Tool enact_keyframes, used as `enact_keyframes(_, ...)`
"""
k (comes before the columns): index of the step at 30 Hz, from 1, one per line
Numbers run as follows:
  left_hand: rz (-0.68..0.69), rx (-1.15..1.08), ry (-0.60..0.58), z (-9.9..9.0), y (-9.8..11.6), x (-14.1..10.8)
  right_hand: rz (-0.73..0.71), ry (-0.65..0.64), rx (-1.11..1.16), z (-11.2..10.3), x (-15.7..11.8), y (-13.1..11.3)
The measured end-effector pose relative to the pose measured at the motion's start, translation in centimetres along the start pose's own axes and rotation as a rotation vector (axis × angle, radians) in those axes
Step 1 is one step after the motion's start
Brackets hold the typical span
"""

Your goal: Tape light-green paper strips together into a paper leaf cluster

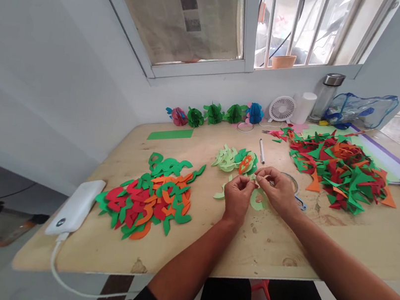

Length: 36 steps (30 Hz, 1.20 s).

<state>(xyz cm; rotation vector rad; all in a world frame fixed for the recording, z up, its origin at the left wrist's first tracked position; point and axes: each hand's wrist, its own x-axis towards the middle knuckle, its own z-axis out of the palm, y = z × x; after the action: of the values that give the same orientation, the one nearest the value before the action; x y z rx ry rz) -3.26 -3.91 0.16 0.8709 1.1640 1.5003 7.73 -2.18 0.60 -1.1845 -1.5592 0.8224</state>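
My left hand [237, 195] and my right hand [275, 187] meet over the table, thumbs and fingers pinched together. Between their fingertips is a small piece of paper, mostly hidden, with a little light green and dark red showing. Just beyond them lies a cluster of curved light green paper cutouts [226, 159], beside a green and orange paper shape [246, 162]. Under and beside my hands, a curved light green cutout [259, 200] rests on the wood. Scissors [301, 203] with grey-blue handles lie partly hidden behind my right hand.
Green, red and orange cutouts [151, 198] are heaped at left, paper scraps [344, 166] at right. A white power bank [76, 207] with a cable sits at the left edge. Behind stand paper balls [214, 114], a small fan [281, 109] and a bottle [324, 98]; a pen [262, 151] lies nearer.
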Motion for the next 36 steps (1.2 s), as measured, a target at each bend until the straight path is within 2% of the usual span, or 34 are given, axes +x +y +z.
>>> enact_keyframes(4,0.012,-0.004,0.006,0.05,-0.06,-0.02,-0.103,0.018,-0.063,0.22,-0.08,0.1)
enact_keyframes(10,-0.023,-0.017,0.003,0.08,0.19,-0.23,-0.115,0.058,-0.087,0.25,-0.06,0.35)
enact_keyframes(13,-0.034,-0.029,0.002,0.06,0.19,-0.25,-0.068,0.056,-0.043,0.24,-0.06,0.31)
enact_keyframes(19,-0.044,-0.055,-0.013,0.1,0.26,-0.28,0.138,0.029,0.125,0.42,-0.21,-0.03)
enact_keyframes(22,-0.052,-0.063,-0.008,0.15,0.36,-0.33,0.189,0.027,0.196,0.56,-0.32,-0.17)
enact_keyframes(36,-0.071,-0.093,-0.031,0.23,0.4,-0.48,0.159,0.073,0.186,0.55,-0.25,0.11)
